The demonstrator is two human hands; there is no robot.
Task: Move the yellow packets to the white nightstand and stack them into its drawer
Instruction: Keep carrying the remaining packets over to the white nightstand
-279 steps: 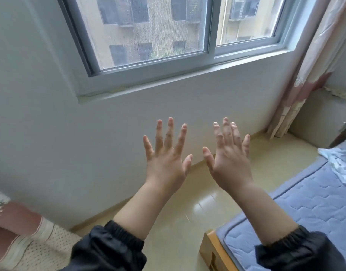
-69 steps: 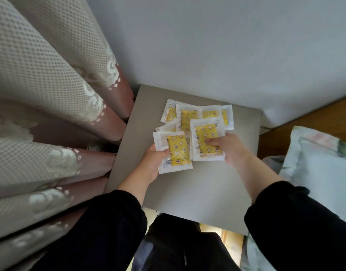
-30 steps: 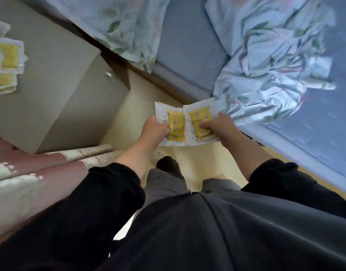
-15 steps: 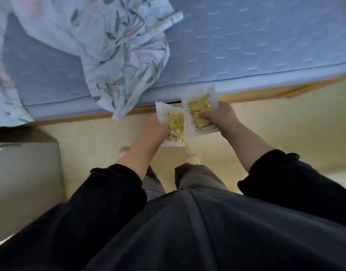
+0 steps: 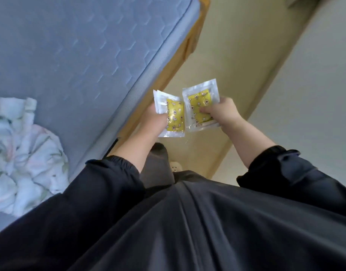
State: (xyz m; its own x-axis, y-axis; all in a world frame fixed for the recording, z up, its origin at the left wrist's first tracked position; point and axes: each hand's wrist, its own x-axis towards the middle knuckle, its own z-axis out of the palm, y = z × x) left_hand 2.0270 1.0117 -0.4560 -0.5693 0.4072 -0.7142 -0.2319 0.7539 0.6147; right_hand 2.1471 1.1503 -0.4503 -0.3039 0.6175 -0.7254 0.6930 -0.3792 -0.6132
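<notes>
left hand [image 5: 154,118] holds the left packets [image 5: 175,118], right hand [image 5: 221,112] holds the right packets [image 5: 199,102], beside a bed.

left hand has fingers curled round its yellow packets, thumb on the front side; edges of more than one packet show there, how many i cannot tell. right hand pinches its yellow packets w/ the thumb pressed on the yellow part, other fingers behind. the two bundles are side by side & very near, the right one a bit higher; if they touch i cannot tell. both are up in the air over the beige floor [image 5: 227,65], in front of the person's dark jacket [image 5: 187,222]. on the left is a blue mattress [image 5: 70,55] on a wood bed frame [image 5: 187,45], w/ a crumpled flowered sheet [image 5: 21,153] on it. a pale wall [image 5: 315,94] is on the right.
</notes>
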